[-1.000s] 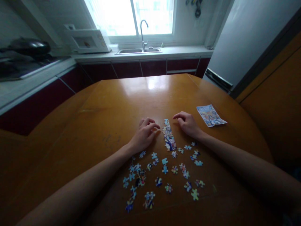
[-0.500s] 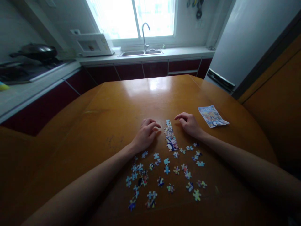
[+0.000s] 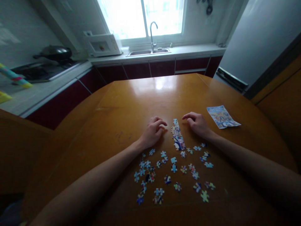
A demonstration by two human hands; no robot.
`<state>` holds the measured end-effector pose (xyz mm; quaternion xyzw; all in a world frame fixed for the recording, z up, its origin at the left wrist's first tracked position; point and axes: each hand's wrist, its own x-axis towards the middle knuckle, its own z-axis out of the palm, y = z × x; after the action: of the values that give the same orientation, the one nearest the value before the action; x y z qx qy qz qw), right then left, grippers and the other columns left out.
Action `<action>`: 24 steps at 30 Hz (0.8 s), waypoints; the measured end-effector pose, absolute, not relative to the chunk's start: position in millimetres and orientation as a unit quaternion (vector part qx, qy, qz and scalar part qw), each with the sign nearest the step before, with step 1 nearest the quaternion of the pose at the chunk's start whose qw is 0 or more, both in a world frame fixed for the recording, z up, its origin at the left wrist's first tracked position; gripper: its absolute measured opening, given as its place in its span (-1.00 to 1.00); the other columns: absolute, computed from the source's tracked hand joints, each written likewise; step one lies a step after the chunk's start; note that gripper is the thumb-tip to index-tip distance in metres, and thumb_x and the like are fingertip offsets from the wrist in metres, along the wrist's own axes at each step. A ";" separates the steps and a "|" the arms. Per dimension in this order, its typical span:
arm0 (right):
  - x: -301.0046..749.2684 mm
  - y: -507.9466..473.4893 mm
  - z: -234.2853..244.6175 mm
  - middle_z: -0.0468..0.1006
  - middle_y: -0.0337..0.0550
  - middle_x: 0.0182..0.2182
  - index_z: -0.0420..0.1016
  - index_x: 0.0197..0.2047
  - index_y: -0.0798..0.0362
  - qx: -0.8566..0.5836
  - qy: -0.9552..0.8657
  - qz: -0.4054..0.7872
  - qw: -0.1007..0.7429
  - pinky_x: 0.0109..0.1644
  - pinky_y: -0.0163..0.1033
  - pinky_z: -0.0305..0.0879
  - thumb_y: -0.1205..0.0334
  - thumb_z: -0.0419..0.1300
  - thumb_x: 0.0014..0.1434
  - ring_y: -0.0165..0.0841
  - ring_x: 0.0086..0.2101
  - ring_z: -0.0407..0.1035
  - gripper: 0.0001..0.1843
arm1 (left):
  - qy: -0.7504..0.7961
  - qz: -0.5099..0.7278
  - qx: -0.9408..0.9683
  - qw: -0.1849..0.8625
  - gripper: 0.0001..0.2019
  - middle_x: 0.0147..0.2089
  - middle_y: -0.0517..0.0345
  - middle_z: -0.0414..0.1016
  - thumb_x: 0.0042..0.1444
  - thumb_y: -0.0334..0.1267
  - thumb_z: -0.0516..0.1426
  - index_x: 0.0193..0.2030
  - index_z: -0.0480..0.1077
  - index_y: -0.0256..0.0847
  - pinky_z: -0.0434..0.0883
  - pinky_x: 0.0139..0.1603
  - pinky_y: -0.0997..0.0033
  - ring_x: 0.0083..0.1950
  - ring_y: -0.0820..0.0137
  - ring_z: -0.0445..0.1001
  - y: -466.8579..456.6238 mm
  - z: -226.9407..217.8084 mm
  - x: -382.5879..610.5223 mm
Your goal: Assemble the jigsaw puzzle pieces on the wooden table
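A narrow strip of joined puzzle pieces [image 3: 178, 136] lies on the brown wooden table [image 3: 131, 103]. My left hand [image 3: 152, 132] rests on the table just left of the strip, fingers curled with the tips close together, and nothing shows in them. My right hand [image 3: 198, 124] rests just right of the strip, fingers bent and slightly apart, holding nothing. Several loose puzzle pieces [image 3: 172, 172] lie scattered between my forearms, nearer to me. A printed picture sheet [image 3: 222, 116] lies to the right of my right hand.
Behind the table runs a kitchen counter with a sink and tap [image 3: 150, 50], a white microwave [image 3: 101, 45] and a dark pan on a hob [image 3: 55, 53]. A grey fridge [image 3: 249, 40] stands at the right. Colourful objects [image 3: 11, 83] lie on the left counter.
The view has swung to the left, so everything sits further right in the picture. Both hands keep their places beside the strip.
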<state>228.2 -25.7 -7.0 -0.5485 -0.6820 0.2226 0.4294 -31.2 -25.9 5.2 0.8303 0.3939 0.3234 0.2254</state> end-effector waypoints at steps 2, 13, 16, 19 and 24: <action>228.2 -26.1 -6.2 0.63 -0.08 -0.32 0.62 -0.31 0.06 -0.552 -0.681 0.222 0.428 -0.18 -0.15 0.31 0.36 0.06 0.11 -0.26 -0.29 0.45 -0.72 | 0.392 0.323 0.832 0.224 -0.77 -0.11 0.04 0.41 0.15 -0.50 0.05 -0.18 0.49 -0.18 0.36 0.13 0.07 0.02 0.24 0.36 -25.7 4.3 -31.6; 226.8 -27.7 -2.6 0.63 -0.09 -0.35 0.62 -0.33 0.06 -0.554 -0.680 0.219 0.428 -0.21 -0.15 0.30 0.34 0.06 0.09 -0.26 -0.33 0.44 -0.72 | 0.396 0.318 0.833 0.219 -0.77 -0.11 0.05 0.41 0.15 -0.49 0.06 -0.17 0.49 -0.17 0.37 0.10 0.10 0.01 0.24 0.37 -26.5 6.2 -31.3; 227.3 -27.3 -3.7 0.63 -0.09 -0.33 0.62 -0.32 0.06 -0.556 -0.679 0.220 0.427 -0.18 -0.15 0.31 0.36 0.06 0.09 -0.25 -0.30 0.46 -0.72 | 0.395 0.318 0.834 0.219 -0.76 -0.12 0.05 0.40 0.14 -0.49 0.05 -0.17 0.49 -0.17 0.37 0.11 0.10 0.01 0.24 0.37 -26.7 6.3 -31.2; 228.2 -26.7 -5.2 0.64 -0.08 -0.31 0.62 -0.31 0.06 -0.553 -0.680 0.222 0.427 -0.16 -0.14 0.32 0.36 0.06 0.09 -0.24 -0.28 0.47 -0.72 | 0.393 0.319 0.834 0.219 -0.77 -0.11 0.05 0.40 0.14 -0.49 0.06 -0.17 0.49 -0.17 0.37 0.10 0.09 0.01 0.24 0.37 -26.5 5.1 -31.2; 229.0 -26.1 -7.3 0.64 -0.07 -0.31 0.62 -0.31 0.06 -0.550 -0.678 0.224 0.433 -0.15 -0.13 0.32 0.35 0.06 0.11 -0.24 -0.27 0.47 -0.72 | 0.394 0.318 0.836 0.213 -0.80 -0.10 0.04 0.41 0.15 -0.45 0.08 -0.17 0.49 -0.17 0.37 0.09 0.08 0.01 0.23 0.36 -26.1 4.0 -31.5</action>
<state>229.0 -26.1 -7.3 -0.5500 -0.6780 0.2243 0.4330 -31.5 -26.1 4.0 0.8359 0.3936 0.3179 0.2126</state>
